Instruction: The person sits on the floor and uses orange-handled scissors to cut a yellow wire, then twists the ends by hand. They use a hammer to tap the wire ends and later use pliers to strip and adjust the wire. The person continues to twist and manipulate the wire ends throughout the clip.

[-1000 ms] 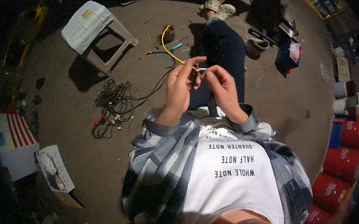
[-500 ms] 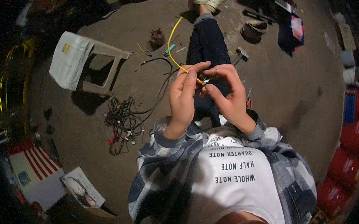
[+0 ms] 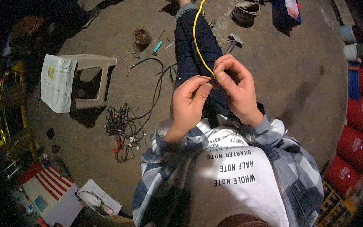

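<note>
A yellow wire (image 3: 197,41) rises in a curve from my fingertips over my dark jeans (image 3: 186,50). My right hand (image 3: 239,89) pinches its lower end. My left hand (image 3: 189,104) is closed just left and below, thumb against index finger, beside that end; whatever is between those fingertips is too small to make out. A hammer (image 3: 235,41) lies beyond my right hand, and a small teal object (image 3: 157,47) left of my leg. A tangle of dark cables (image 3: 124,127) lies on the floor to the left.
A plastic stool (image 3: 108,61) with a pale sack (image 3: 57,83) stands left. A bucket (image 3: 244,14) and dark-blue bundle (image 3: 286,17) lie at top right. Red drums (image 3: 357,140) line the right edge. Printed boards (image 3: 49,192) and a yellow rack (image 3: 9,120) sit left.
My right hand has moved up and forward onto the yellow wire's end, while my left hand has dropped slightly. The wire now curves further right, above my leg. The view has shifted.
</note>
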### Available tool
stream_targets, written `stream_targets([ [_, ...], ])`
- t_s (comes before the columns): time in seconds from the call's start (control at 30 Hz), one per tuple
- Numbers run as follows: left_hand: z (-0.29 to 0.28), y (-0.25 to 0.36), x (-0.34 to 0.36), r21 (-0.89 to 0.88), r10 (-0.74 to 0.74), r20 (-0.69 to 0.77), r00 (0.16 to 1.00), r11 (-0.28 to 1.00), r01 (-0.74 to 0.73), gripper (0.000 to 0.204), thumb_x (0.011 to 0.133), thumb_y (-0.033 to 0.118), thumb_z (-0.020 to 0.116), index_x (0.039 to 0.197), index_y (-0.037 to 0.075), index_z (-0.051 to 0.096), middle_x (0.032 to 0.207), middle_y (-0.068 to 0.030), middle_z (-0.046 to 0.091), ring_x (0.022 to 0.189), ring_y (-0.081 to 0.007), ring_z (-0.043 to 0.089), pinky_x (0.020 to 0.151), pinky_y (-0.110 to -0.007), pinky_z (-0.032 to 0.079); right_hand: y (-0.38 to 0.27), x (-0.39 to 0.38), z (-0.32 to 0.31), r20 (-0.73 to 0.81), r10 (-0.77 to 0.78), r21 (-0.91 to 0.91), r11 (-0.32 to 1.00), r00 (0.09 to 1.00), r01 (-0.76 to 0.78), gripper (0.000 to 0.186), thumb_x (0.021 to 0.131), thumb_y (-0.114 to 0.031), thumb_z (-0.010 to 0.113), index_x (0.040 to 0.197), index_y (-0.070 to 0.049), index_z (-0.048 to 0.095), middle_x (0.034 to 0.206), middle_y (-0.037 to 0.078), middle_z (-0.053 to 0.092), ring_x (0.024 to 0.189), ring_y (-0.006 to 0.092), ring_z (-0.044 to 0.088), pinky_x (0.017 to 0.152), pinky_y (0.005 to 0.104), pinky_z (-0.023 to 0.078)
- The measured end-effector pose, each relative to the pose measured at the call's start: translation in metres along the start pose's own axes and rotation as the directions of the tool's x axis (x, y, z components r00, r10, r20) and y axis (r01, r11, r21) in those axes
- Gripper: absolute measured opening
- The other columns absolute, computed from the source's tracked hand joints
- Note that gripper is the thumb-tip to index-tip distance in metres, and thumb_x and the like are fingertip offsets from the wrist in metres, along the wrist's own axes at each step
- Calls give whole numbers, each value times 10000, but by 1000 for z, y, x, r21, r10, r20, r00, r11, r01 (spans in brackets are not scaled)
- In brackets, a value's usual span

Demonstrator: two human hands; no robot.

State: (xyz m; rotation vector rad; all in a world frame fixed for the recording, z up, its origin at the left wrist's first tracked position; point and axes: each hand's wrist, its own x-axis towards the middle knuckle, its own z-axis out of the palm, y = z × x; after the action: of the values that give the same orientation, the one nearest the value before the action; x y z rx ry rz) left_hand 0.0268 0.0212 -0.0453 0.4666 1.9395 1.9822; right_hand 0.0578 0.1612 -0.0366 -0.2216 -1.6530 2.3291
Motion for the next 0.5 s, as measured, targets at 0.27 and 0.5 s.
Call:
stream_targets([
  [0.27, 1, -6, -21, -330, -116, 199, 973, 927, 178, 192, 912, 150, 550, 946, -37, 575, 805, -76, 605, 727, -156, 580, 644, -269, 452, -43, 48, -77, -372, -129, 255, 938, 919, 235, 118, 906, -158, 566, 923, -42, 573, 895, 38, 598, 829, 90, 547, 739, 225, 432],
  [0.5, -6, -14, 0, -421, -55, 130, 990, 901, 105, 259, 948, 234, 511, 1036, -8, 535, 833, -45, 600, 634, -25, 421, 572, -161, 344, -22, 20, -29, -35, 100, -248, 963, 994, -105, 215, 862, -101, 585, 1055, -6, 595, 1029, 53, 618, 965, 132, 569, 860, 263, 436],
])
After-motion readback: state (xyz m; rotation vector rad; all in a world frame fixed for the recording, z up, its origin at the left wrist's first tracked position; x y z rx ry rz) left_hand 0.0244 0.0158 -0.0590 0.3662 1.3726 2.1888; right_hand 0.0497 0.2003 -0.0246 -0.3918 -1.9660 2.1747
